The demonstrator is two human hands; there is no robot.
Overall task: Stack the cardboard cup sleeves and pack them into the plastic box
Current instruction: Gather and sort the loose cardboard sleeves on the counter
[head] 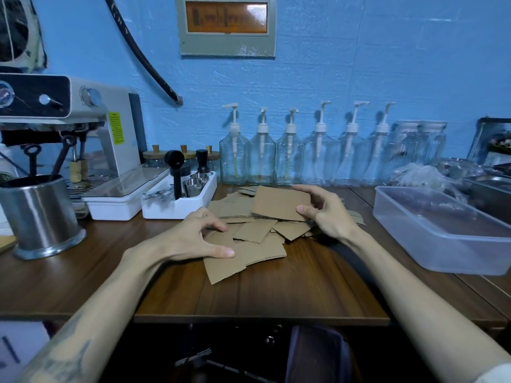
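Several flat brown cardboard cup sleeves lie in a loose pile (pixel 254 233) on the wooden table (pixel 276 288). My right hand (pixel 323 211) grips one sleeve (pixel 279 203) by its right edge, thumb on top, and holds it a little above the pile. My left hand (pixel 204 236) rests on the pile's near left part, fingertips and thumb touching the lowest sleeve (pixel 224 266). The clear plastic box (pixel 442 230) stands at the right of the table and holds nothing.
A steel canister (pixel 41 217) stands at the left, with an espresso machine (pixel 69 128) behind it. A white tray of coffee tools (pixel 179 192) sits behind the pile. Several glass pump bottles (pixel 304 156) line the blue wall. Metal trays (pixel 486 186) lie at the far right.
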